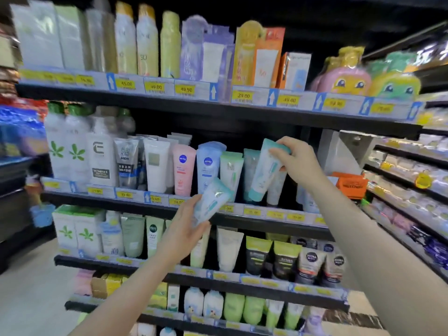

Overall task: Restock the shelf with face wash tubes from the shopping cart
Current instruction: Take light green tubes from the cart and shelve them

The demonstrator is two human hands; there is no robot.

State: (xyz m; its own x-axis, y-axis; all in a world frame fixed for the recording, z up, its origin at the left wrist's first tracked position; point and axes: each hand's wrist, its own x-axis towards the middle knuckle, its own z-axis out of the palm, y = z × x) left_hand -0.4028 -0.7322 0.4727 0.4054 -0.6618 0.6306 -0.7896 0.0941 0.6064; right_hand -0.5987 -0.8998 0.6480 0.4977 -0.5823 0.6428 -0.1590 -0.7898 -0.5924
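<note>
My right hand (294,158) grips the crimped top of a white and teal face wash tube (265,169), holding it tilted, cap down, over the second shelf (266,220). It hangs among similar tubes (231,170) standing there. My left hand (185,229) holds a second white and teal tube (213,200) in front of the shelf edge, slanted up to the right. The shopping cart is out of view.
Pink and blue Nivea tubes (183,169) stand left of the teal ones. An orange box (349,186) sits at the shelf's right end. Sunscreen cans and boxes fill the shelf above (218,105); more tubes line the shelf below (242,278). Another rack runs along the right.
</note>
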